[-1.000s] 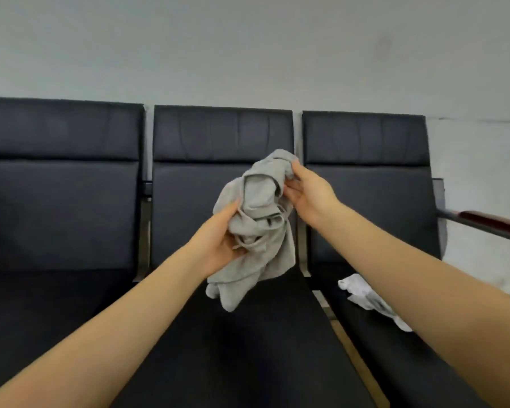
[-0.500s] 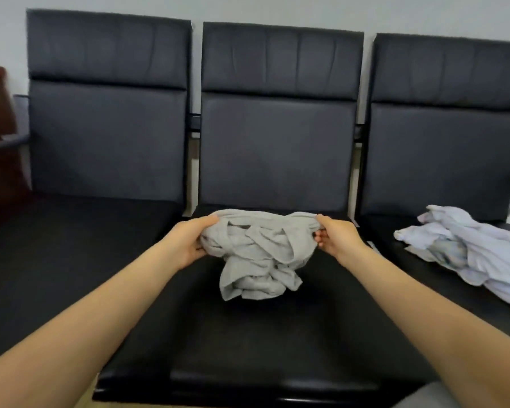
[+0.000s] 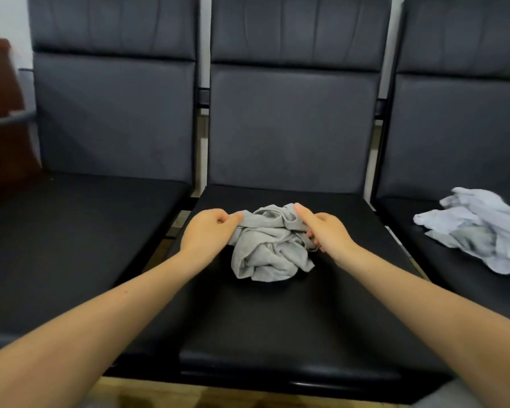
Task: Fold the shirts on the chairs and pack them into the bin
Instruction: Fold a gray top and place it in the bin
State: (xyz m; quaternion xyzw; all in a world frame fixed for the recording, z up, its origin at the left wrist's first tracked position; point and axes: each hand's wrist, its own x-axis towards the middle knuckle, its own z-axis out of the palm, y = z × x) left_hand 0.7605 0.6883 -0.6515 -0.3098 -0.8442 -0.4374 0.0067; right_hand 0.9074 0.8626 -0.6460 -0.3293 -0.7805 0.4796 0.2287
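i have the grey shirt (image 3: 270, 245) down on the seat of the middle chair (image 3: 289, 304), a crumpled bundle a little behind the seat's centre. half a second ago it hung from my hands with only its lower folds touching the cushion; now the whole bundle rests on the seat, and my hands have come lower and closer together. a second ago i was holding it up in the air in front of the backrest.

my left hand (image 3: 208, 231) pinches the cloth at the bundle's 10 o'clock edge, fingers curled, thumb on top. my right hand (image 3: 324, 231) grips the 2 o'clock edge, thumb pressed over the top fold and fingers tucked under the fabric.

the white shirt (image 3: 477, 228) lies heaped on the seat of the right chair (image 3: 454, 128), at 3 o'clock from the grey one and well apart from it, as it did half a second ago. the left chair (image 3: 71, 237) sits at 9 o'clock.
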